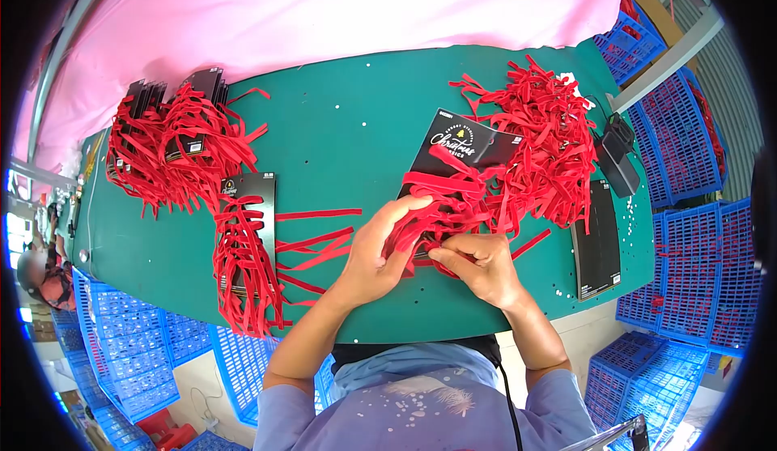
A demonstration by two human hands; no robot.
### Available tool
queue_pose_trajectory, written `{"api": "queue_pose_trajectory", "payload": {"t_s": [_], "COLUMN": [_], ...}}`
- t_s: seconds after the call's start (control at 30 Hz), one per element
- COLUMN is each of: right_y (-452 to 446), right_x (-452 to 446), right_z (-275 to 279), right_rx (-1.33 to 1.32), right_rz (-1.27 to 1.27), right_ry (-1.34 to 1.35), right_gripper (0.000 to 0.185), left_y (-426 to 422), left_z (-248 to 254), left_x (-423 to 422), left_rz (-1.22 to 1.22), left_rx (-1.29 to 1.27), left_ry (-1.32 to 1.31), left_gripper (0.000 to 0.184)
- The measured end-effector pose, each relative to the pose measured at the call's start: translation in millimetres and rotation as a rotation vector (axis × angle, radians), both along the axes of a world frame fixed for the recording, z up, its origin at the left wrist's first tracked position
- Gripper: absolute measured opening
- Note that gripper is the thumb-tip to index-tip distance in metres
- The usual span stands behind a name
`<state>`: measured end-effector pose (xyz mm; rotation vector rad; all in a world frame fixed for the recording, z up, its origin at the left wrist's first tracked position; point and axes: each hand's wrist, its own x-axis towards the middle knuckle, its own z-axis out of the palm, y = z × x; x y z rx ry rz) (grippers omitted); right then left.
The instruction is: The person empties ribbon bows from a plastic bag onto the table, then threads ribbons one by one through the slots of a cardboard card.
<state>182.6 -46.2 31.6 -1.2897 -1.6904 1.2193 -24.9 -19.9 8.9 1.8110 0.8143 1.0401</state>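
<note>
Centre frame, left grip and right grip pinch red ribbons, likely light and limp, best held against their black card!

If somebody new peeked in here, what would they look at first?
Probably the big tangled pile of red ribbons on the right side of the green table, because the colors clash so brightly. Next might come the black card with "Christmas" on it near the middle, where the left fingers and right fingers hold more red ribbon. The pink cloth across the top stands out too.
</note>
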Motion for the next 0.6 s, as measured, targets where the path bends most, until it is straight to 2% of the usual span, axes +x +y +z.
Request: {"api": "queue_pose_trajectory", "payload": {"t_s": [0.07, 0.17, 0.27, 0.5, 0.6], "right_y": [0.8, 1.7, 2.5, 7.2, 12.3], "right_x": [0.9, 3.2, 0.6, 3.7, 5.8], "right_z": [-2.8, -4.4, -5.4, -11.6, -5.0], "right_rx": [-0.038, -0.12, -0.149, -0.229, -0.14], "right_rz": [0.003, 0.029, 0.028, 0.027, -0.147], "right_ry": [0.074, 0.178, 0.191, 0.235, 0.191], "right_gripper": [0.014, 0.015, 0.015, 0.014, 0.016], "left_y": [-0.1, -1.1, -2.0, -4.6, -2.4], "left_z": [-2.3, 1.8, 1.9, 2.4, 0.9], "left_x": [-2.8, 10.2, 10.6, 8.0, 8.2], "left_rz": [-0.029, -0.008, -0.025, -0.017, 0.077], "left_rx": [0.008, -0.245, -0.291, -0.247, -0.213], "left_ry": [0.032, -0.334, -0.389, -0.28, -0.317], "left_gripper": [0.062, 0.061, 0.059, 0.056, 0.055]}}
